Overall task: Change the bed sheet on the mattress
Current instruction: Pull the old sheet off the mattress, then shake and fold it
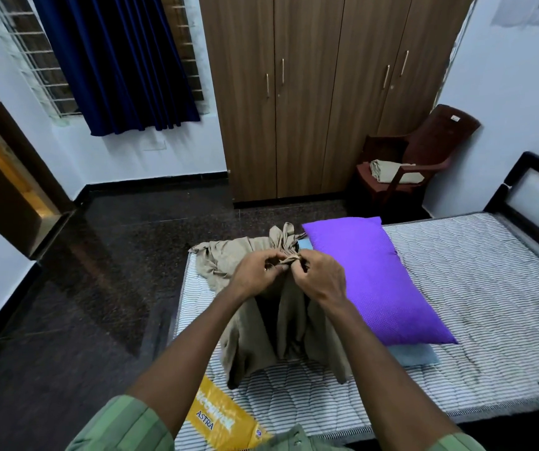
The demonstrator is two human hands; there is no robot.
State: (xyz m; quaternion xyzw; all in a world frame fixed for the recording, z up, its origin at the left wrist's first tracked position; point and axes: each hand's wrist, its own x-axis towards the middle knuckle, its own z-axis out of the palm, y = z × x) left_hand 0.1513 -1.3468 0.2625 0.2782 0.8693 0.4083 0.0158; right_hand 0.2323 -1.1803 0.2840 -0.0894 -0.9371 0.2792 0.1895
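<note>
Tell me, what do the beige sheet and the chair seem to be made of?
The beige sheet looks like soft matte woven fabric: it hangs in loose folds from both hands. The chair looks like moulded brown plastic, judging by its smooth, slightly glossy one-piece shape.

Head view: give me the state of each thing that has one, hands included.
Sheet: bunched, lifted off the mattress by both hands.
Left hand: pinching the sheet's gathered edge.
Right hand: pinching the same edge.
Mattress: bare.
Pillow: lying on the mattress.
Wardrobe: doors closed.
Curtain: drawn across part of the window.
Chair: holding folded cloth.
</note>
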